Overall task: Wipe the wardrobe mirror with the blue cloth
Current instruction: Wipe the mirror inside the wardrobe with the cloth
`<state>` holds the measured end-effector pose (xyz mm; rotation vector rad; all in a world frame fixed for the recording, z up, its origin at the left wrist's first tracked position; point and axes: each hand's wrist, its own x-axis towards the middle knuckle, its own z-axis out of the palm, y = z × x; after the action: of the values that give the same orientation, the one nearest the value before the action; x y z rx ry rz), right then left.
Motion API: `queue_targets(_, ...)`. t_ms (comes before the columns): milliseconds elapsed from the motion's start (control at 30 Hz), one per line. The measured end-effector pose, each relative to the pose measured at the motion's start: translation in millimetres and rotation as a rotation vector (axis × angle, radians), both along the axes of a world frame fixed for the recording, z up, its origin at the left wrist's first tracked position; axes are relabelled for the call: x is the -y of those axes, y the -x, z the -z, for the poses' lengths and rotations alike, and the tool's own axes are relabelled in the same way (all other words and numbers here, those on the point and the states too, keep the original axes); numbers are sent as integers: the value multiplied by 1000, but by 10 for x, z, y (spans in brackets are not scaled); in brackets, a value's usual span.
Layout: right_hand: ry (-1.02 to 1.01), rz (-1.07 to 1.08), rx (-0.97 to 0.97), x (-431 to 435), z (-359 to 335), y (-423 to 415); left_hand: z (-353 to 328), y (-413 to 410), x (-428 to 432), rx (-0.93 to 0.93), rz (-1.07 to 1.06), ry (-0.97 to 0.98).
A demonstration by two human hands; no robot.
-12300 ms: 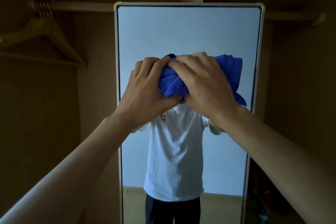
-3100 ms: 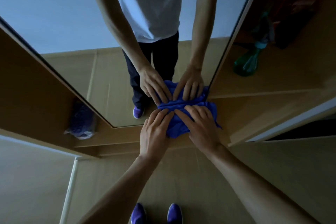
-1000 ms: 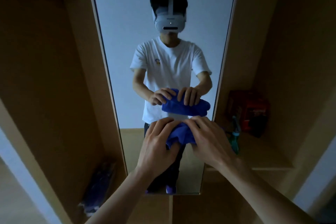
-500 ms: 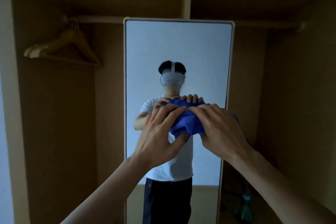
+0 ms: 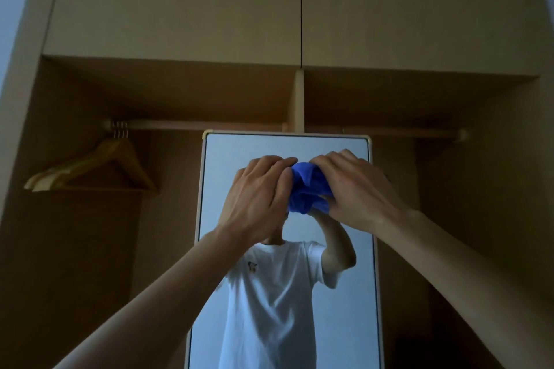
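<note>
In the head view, your left hand and right hand are pressed together, both clamped on the bunched blue cloth, which sits against the wardrobe mirror just below its top edge. The mirror's long axis runs vertically, so nearly all the glass lies below your hands, both equally near. Compared with half a second ago, the cloth is higher, near the top.

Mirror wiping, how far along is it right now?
Done: nothing can be confirmed; the mirror looks even, with no streaks or clean patches to tell apart in this dim light. In hand: the left hand and right hand press the bunched cloth near the mirror's top edge. Left: probably at least the top corners beside the hands; how much more cannot be told.
</note>
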<state>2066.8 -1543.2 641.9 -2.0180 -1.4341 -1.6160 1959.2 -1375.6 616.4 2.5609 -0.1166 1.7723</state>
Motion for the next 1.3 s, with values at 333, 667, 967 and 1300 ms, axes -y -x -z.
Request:
queue_targets(333,25,49,-38,-91,-557,-208,-597,-246,-200,-27,-182,-137)
queue_targets(667,138,-22,-279,-111,-851,-346,-924,-486,-248,-124,-342,-158)
queue_targets(967,182,-66,-269,-124,-838,-458,-868,-571,-221,-65,-214,51)
queue_targets(1300,168,-24,-213,-3,-780,-365,-876,-390,-103,-60,-228,70)
